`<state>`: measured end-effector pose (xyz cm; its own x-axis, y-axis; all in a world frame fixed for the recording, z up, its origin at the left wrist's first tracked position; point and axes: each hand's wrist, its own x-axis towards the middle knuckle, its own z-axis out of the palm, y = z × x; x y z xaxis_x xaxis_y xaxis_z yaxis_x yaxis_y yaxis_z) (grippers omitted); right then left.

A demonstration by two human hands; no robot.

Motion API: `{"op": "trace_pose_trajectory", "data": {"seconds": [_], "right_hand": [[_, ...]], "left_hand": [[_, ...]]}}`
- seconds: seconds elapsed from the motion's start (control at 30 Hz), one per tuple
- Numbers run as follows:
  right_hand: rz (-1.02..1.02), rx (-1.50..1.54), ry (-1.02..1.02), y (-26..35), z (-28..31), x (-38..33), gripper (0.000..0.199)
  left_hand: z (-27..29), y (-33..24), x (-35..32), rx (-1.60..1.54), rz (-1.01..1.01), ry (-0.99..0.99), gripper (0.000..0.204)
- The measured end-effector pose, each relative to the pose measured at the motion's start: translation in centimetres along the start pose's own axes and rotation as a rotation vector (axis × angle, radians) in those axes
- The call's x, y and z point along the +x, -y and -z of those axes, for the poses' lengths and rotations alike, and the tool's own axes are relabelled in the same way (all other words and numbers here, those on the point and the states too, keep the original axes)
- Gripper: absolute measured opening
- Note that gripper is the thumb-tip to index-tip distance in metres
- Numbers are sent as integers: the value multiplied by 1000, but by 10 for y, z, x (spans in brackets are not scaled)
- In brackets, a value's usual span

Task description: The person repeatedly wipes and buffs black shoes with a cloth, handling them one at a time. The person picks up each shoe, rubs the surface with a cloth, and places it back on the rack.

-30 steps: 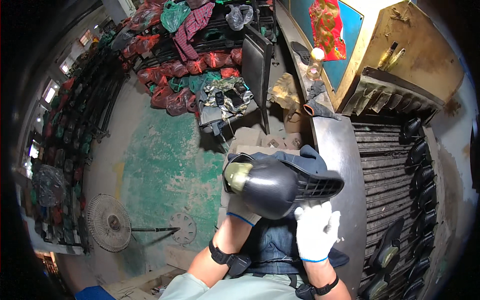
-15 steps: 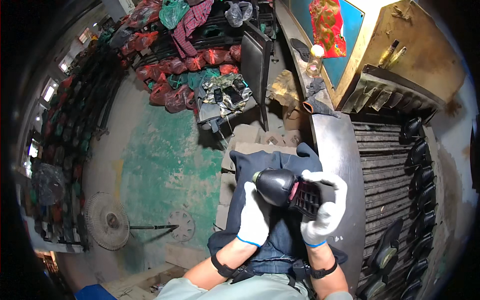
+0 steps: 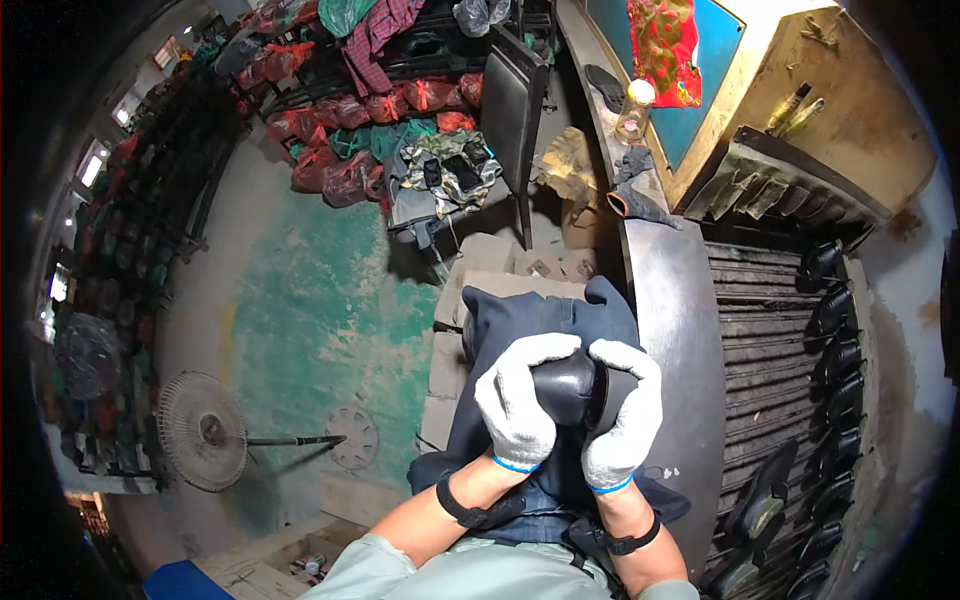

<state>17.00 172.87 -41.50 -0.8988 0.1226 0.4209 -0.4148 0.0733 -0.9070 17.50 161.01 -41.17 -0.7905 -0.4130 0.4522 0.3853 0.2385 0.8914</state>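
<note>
A glossy black leather shoe is held above my lap, its rounded toe toward me. White-gloved, my left hand wraps round the shoe's left side, with the fingers curled over its far end. My right hand, in a matching glove, presses a dark sole against the shoe's right side. Sole and shoe lie close together, with a narrow dark line between them. Much of the sole is hidden behind the right fingers. A dark blue cloth covers my lap beneath.
On my right, a grey metal ledge runs beside a slatted rack with several black shoes. A bottle and a dark glove rest farther up. A fan stands left; a bag-laden chair is ahead.
The gridded sole has turned and come up against the shoe, and its grid no longer shows. My left fingers have moved up over the shoe's far end, and both hands are closer together.
</note>
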Motion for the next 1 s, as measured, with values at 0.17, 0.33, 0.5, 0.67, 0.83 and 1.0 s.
{"op": "trace_pose_trajectory", "data": {"seconds": [0.17,0.33,0.5,0.67,0.83,1.0], "right_hand": [[3,5,-17,-4,-2,-1,54],[-37,2,-23,-3,-2,2,53],[-66,38,-20,-4,-1,2,50],[-44,30,38,-11,4,-4,55],[-141,18,67,-2,16,-13,67],[-391,116,116,21,46,-35,69]], "left_hand": [[-7,-4,1,49,-79,14,32],[-10,-4,1,39,-46,10,30],[-8,0,-4,68,-34,46,31],[-6,6,-16,174,-69,71,30],[4,2,-25,77,-84,182,29],[6,-20,-46,-84,391,105,53]]}}
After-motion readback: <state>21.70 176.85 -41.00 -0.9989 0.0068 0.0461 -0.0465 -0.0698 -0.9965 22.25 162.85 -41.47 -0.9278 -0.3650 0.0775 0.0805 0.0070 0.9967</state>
